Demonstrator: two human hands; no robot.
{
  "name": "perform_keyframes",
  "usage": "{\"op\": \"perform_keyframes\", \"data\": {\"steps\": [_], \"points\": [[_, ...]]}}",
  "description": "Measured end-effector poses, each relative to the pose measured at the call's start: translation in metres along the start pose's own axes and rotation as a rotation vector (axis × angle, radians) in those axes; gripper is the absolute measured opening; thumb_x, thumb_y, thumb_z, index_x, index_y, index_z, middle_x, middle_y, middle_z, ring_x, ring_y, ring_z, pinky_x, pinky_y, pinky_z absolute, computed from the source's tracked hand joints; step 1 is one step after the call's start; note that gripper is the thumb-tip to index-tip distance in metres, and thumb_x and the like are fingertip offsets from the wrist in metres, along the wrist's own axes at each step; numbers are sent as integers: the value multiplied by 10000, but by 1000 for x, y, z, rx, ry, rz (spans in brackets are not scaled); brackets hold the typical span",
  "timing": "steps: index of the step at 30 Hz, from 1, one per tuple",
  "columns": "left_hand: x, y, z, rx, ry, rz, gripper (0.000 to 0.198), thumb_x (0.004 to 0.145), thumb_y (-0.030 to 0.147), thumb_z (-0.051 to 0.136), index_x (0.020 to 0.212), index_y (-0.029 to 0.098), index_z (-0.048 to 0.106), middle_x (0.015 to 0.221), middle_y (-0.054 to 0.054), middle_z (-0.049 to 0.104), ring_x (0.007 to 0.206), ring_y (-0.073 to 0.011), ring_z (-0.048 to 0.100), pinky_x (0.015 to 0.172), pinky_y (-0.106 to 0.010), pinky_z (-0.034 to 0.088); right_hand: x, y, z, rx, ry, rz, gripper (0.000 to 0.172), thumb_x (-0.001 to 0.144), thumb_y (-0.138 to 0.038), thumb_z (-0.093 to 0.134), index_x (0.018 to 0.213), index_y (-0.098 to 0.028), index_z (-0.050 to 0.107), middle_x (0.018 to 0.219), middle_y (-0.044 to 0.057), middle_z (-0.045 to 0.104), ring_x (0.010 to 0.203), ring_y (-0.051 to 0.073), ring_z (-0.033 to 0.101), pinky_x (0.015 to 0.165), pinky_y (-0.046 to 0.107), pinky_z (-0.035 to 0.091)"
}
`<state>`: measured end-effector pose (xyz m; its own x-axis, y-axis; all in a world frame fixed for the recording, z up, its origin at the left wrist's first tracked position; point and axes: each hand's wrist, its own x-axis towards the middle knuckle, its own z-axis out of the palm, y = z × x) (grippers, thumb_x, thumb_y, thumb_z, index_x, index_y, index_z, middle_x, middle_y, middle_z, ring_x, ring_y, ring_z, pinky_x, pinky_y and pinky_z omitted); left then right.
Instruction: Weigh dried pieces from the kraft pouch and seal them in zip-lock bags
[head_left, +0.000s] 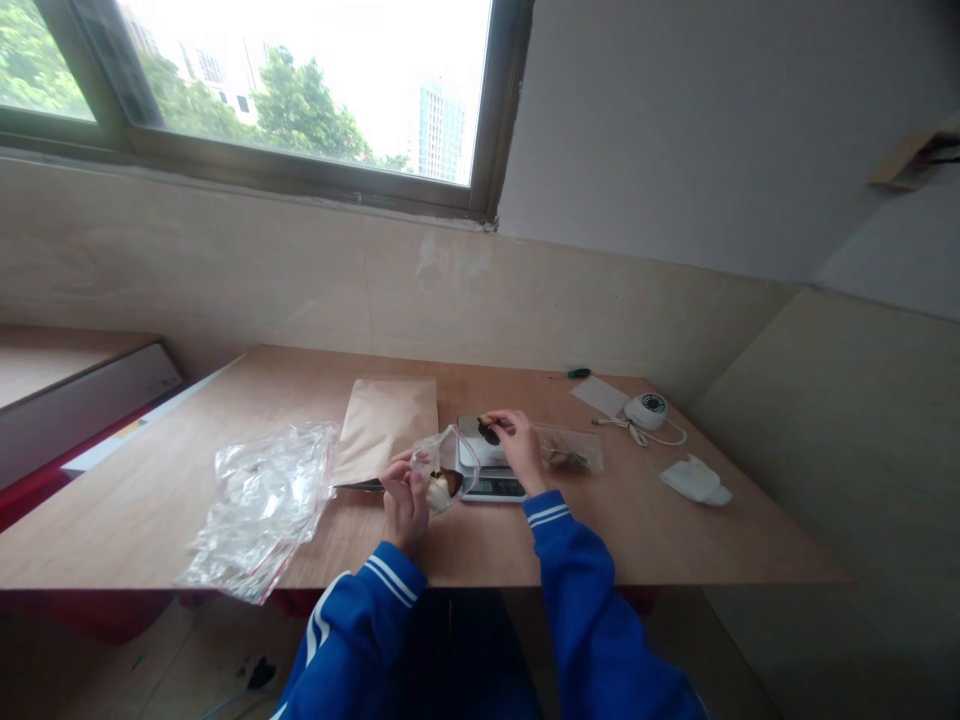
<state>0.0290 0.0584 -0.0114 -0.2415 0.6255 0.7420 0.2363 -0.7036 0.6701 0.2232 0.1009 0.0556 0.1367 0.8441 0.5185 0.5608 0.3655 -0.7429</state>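
My left hand (405, 500) is closed on the side of a clear zip bag (448, 480), which has dark brown and whitish dried pieces inside. Over the pan of a white kitchen scale (471, 455), my right hand (514, 440) pinches a small dark piece (487, 430), perhaps a dried mushroom. The scale's dark display (501, 487) faces me, and the bag's edge overlaps its left side. Just right of the scale lies another clear zip bag (574, 450) with brownish contents, partly behind my right hand.
A brown kraft paper bag (390, 420) lies behind my left hand. Several empty clear bags (262, 500) are piled on the left. At the right are a white round camera (645, 410) with a cable, a white card (600, 395), a green-handled tool (579, 373) and a crumpled white tissue (696, 480).
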Motion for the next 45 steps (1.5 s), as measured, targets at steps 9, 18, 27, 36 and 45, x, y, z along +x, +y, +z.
{"op": "perform_keyframes", "data": {"steps": [9, 18, 27, 36, 45], "points": [[-1, -1, 0, 18, 6, -32, 95, 923, 244, 379, 1001, 221, 331, 1045, -103, 582, 990, -200, 614, 718, -343, 520, -13, -81, -13, 324, -104, -22, 197, 808, -343, 640, 949, -217, 697, 961, 45, 707, 840, 175, 659, 748, 284, 524], [3, 4, 2, 11, 39, -47, 82, 924, 263, 383, 980, 222, 340, 1044, -90, 577, 993, -193, 608, 769, -365, 510, -30, -85, 1, 207, -242, -183, 142, 842, -240, 590, 918, -233, 709, 940, 41, 699, 939, 185, 631, 866, 320, 482], [3, 7, 3, -84, 84, -84, 96, 925, 300, 365, 957, 234, 304, 922, -55, 614, 923, -199, 626, 814, -425, 485, -37, -77, -2, 97, -149, -179, 265, 904, -257, 476, 1105, -269, 649, 1162, 62, 612, 1126, 207, 531, 989, 381, 412], [4, 32, -3, -384, -24, -249, 131, 905, 341, 438, 947, 232, 378, 844, -14, 619, 685, -159, 635, 698, -355, 501, -53, -63, -7, 517, -352, 112, 335, 914, -361, 437, 1174, -239, 609, 1228, 50, 624, 1171, 200, 543, 1017, 368, 396], [31, 59, -27, -256, -539, -560, 195, 832, 379, 572, 825, 199, 497, 747, 10, 574, 708, -139, 596, 649, -254, 490, -98, -50, -2, 686, -126, 416, 341, 763, -487, 654, 897, -175, 686, 787, 53, 723, 758, 198, 675, 779, 347, 522]]}}
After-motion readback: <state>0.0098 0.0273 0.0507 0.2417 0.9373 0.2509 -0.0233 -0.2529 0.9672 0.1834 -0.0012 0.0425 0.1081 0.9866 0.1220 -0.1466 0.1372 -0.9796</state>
